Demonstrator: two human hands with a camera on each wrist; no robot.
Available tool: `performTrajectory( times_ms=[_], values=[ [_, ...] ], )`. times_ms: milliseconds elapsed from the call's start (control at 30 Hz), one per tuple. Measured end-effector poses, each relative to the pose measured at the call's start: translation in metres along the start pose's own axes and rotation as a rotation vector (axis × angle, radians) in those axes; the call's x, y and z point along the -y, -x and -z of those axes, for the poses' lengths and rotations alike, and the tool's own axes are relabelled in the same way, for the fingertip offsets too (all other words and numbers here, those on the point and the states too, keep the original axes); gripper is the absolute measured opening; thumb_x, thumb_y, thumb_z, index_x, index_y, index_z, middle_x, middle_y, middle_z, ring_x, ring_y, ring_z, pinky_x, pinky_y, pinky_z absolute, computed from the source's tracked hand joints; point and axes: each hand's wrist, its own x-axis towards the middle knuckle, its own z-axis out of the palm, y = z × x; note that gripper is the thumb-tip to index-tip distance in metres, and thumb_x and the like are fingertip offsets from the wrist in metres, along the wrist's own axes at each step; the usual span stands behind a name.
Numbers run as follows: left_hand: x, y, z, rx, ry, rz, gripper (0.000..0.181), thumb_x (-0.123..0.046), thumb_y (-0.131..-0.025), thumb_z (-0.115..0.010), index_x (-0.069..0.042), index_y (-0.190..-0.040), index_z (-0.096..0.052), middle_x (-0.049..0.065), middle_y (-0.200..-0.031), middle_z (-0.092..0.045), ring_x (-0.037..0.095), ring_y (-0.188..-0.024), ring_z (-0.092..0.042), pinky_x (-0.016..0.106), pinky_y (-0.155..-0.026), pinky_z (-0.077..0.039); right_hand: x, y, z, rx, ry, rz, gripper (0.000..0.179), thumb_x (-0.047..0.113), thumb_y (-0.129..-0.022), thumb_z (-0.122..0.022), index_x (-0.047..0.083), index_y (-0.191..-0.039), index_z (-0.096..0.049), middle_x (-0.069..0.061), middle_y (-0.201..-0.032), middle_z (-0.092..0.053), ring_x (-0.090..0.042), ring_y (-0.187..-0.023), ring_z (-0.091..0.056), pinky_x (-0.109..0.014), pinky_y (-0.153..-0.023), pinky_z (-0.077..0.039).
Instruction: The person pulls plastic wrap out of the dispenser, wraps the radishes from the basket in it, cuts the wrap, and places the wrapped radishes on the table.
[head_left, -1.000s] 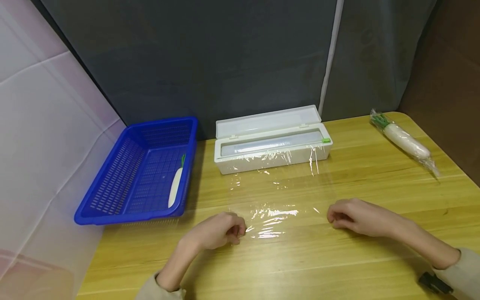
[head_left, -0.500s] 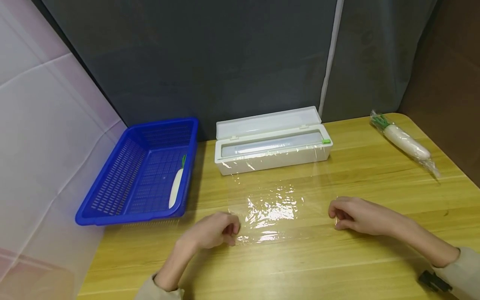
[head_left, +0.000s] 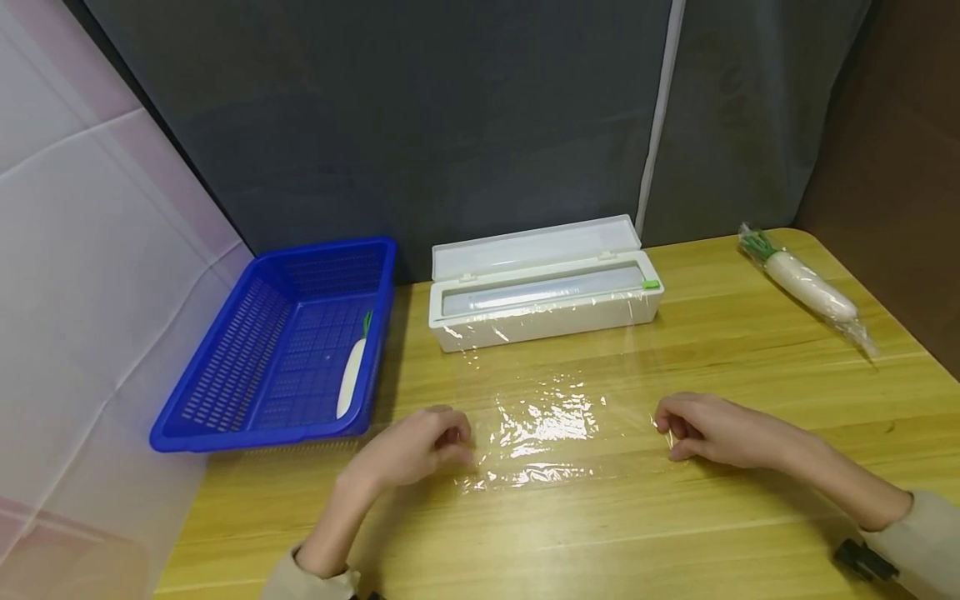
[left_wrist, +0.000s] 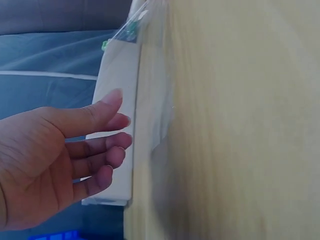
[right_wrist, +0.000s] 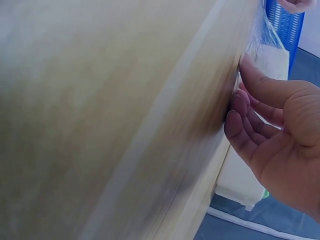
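Note:
A sheet of cling film [head_left: 543, 421] lies pulled out over the wooden table, running from the front of a white dispenser box [head_left: 547, 321]. At the sheet's near left corner is my left hand [head_left: 416, 446], its fingers bent loosely and apart from the film. The left wrist view shows this left hand [left_wrist: 65, 150] with nothing between thumb and fingers. My right hand [head_left: 720, 429] pinches the film's near right edge, a thin glint showing between thumb and fingers. In the right wrist view the right hand [right_wrist: 280, 120] has its fingertips low by the table surface.
A blue plastic basket [head_left: 198, 437] stands at the left with a white radish [head_left: 350, 379] in it. Another radish [head_left: 810, 283], wrapped in film, lies at the far right. The dispenser's lid [head_left: 536, 248] is raised. A dark curtain [head_left: 420, 125] hangs behind the table.
My left hand has let go of the film's corner and drawn back slightly to the left. The film has settled flatter on the table. My right hand has hardly moved.

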Motion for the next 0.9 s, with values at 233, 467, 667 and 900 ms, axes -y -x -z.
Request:
performTrajectory(
  times_ms=[233, 467, 667, 900],
  values=[
    [0.003, -0.001, 0.014, -0.141, -0.046, -0.024, 0.007, -0.013, -0.095, -0.072, -0.008, -0.097, -0.069, -0.009, -0.082, -0.060, 0.005, -0.074, -0.055, 0.025, -0.068, -0.052, -0.002, -0.002, -0.002, 0.000, 0.006, -0.010, 0.024, 0.019, -0.089, -0.078, 0.016, -0.097, -0.056, 0.011, -0.081, -0.048, -0.001, -0.073, -0.046, -0.022, -0.063, -0.043],
    [0.007, 0.001, 0.030, -0.273, -0.028, 0.010, 0.006, -0.017, -0.096, -0.071, -0.012, -0.099, -0.069, -0.009, -0.084, -0.061, 0.008, -0.077, -0.056, 0.027, -0.068, -0.051, -0.002, -0.003, -0.002, 0.007, -0.008, -0.009, 0.025, 0.020, -0.089, -0.078, 0.015, -0.096, -0.055, 0.010, -0.081, -0.047, -0.001, -0.073, -0.045, -0.022, -0.062, -0.043],
    [0.013, 0.004, 0.044, -0.405, -0.025, -0.006, 0.007, -0.011, -0.096, -0.071, -0.008, -0.102, -0.069, -0.004, -0.089, -0.061, 0.011, -0.079, -0.056, 0.026, -0.065, -0.049, -0.003, -0.003, -0.002, 0.013, -0.027, -0.016, 0.026, 0.021, -0.088, -0.078, 0.015, -0.096, -0.055, 0.011, -0.081, -0.048, 0.000, -0.073, -0.046, -0.022, -0.062, -0.043],
    [0.025, 0.010, 0.060, -0.597, -0.042, -0.027, 0.008, -0.006, -0.096, -0.069, -0.007, -0.103, -0.070, -0.001, -0.090, -0.063, 0.012, -0.076, -0.055, 0.021, -0.063, -0.046, -0.004, -0.004, -0.002, 0.016, -0.041, -0.024, 0.026, 0.020, -0.088, -0.079, 0.014, -0.096, -0.054, 0.011, -0.080, -0.047, 0.000, -0.072, -0.045, -0.022, -0.062, -0.043]
  ],
)
